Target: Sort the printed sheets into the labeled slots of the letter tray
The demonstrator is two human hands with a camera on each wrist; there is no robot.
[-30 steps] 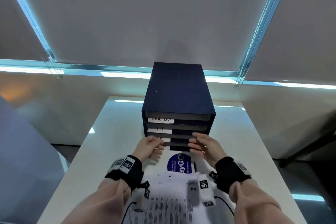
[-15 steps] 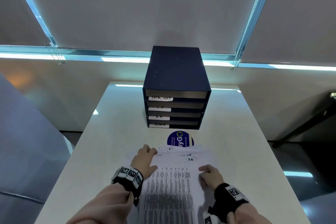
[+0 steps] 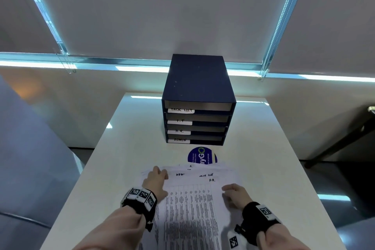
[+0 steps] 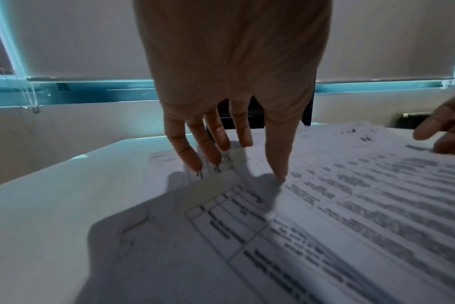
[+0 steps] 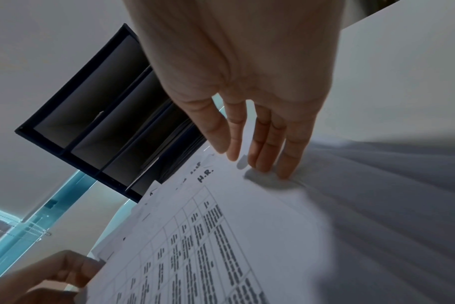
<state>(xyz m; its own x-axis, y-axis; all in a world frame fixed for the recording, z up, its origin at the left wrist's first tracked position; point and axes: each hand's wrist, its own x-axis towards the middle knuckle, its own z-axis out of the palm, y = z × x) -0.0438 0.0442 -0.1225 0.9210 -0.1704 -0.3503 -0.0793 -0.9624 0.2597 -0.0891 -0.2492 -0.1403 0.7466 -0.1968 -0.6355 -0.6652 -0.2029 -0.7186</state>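
Observation:
A dark blue letter tray (image 3: 197, 87) stands at the far middle of the white table (image 3: 125, 148), with slots labeled TASK LIST, I.T, H.R. and ADMIN. A fanned pile of printed sheets (image 3: 192, 209) lies near me; the top sheet (image 5: 221, 236) is marked H.R. My left hand (image 3: 155, 183) rests flat on the pile's left side, its fingers (image 4: 278, 152) straight and touching the paper. My right hand (image 3: 235, 195) lies on the top sheet's right edge, with straight fingertips (image 5: 286, 164) pressing on it.
A round blue sticker (image 3: 202, 155) lies on the table between the tray and the pile. A grey-blue seat (image 3: 26, 158) stands to the left. A dark frame (image 3: 345, 140) stands at the right. Window blinds with bead chains (image 3: 265, 67) hang behind the tray.
Both hands drew back from the tray's lower slots to the pile of sheets near me. They now lie on it, and have barely moved in the last half second.

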